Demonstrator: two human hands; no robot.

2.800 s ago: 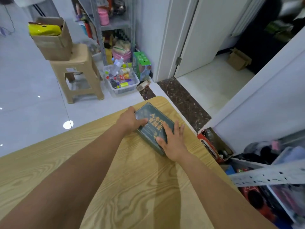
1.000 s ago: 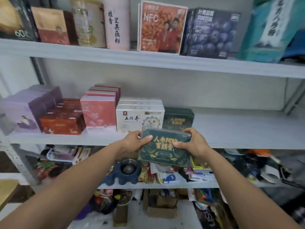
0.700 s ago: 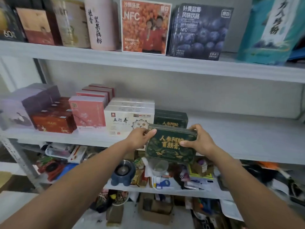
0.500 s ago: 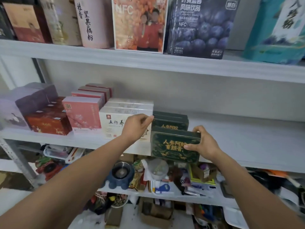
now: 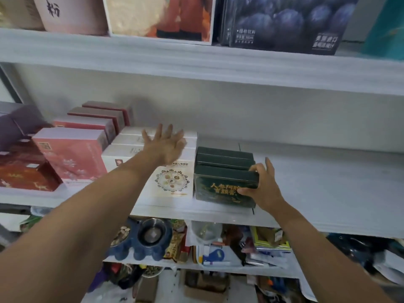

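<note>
On the shelf (image 5: 328, 184), right hand (image 5: 263, 190) grips green box (image 5: 218, 189) (upright).

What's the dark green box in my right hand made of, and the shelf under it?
Dark green box: likely printed cardboard, matte with gold lettering and crisp folded edges; thin tin is possible. Shelf: white board, dull and faintly streaked; material uncertain.

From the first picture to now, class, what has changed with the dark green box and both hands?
The dark green box went from the wooden table onto the middle shelf, standing in front of two matching green boxes. The left hand released its grip and spreads open over the white boxes. The right hand still holds its right end.
</note>
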